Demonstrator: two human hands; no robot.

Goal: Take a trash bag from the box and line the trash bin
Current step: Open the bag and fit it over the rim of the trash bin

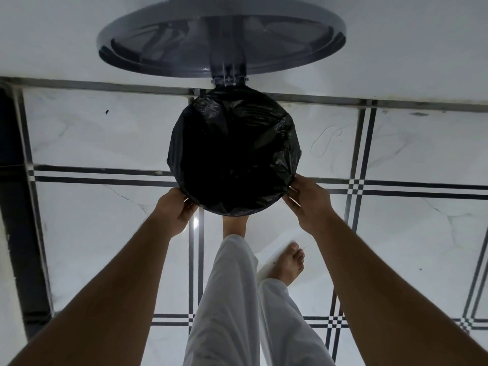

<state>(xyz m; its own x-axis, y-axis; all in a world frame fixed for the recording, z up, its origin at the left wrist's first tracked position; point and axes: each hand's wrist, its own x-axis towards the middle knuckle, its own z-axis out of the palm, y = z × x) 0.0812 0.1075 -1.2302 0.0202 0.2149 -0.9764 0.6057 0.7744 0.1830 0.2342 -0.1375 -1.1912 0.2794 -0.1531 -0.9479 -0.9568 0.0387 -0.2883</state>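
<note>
A round trash bin stands on the tiled floor below me, its mouth covered by a black trash bag (233,151) folded over the rim. The bin's grey lid (221,35) stands open against the white wall behind it. My left hand (175,210) grips the bag's folded edge at the near left of the rim. My right hand (307,200) pinches the bag's edge at the near right of the rim. The bin's body is hidden under the bag. No box is in view.
White marble-look floor tiles (105,233) with black stripe borders surround the bin. My bare feet and white trousers (232,299) are just in front of the bin, one foot (235,225) under its near edge. A dark strip (15,207) runs along the left.
</note>
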